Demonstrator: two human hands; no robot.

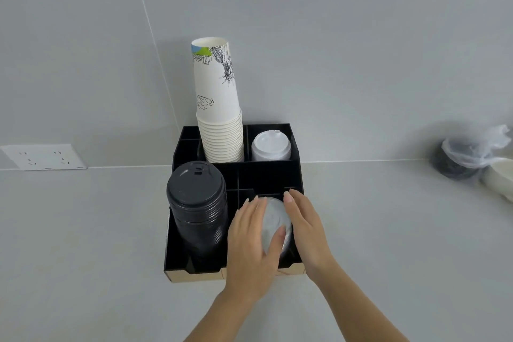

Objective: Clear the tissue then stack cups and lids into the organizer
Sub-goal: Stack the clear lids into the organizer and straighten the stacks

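both hands, left hand (251, 241) and right hand (305, 226), cup the clear lids (274, 219) in the organizer (294, 172); black lids (197, 203) crowd the left

Grey tiled wall (333, 58), large tiles, thin pale grout lines: one horizontal high up, one slanting down left of centre. Grey countertop (83, 244) meets wall at a pale seam. White wall socket plate (44, 157) at left, just above the seam. Far right, blurred: dark round object in clear plastic bag (469, 151), white container (499, 180) beside it. Light soft, even.
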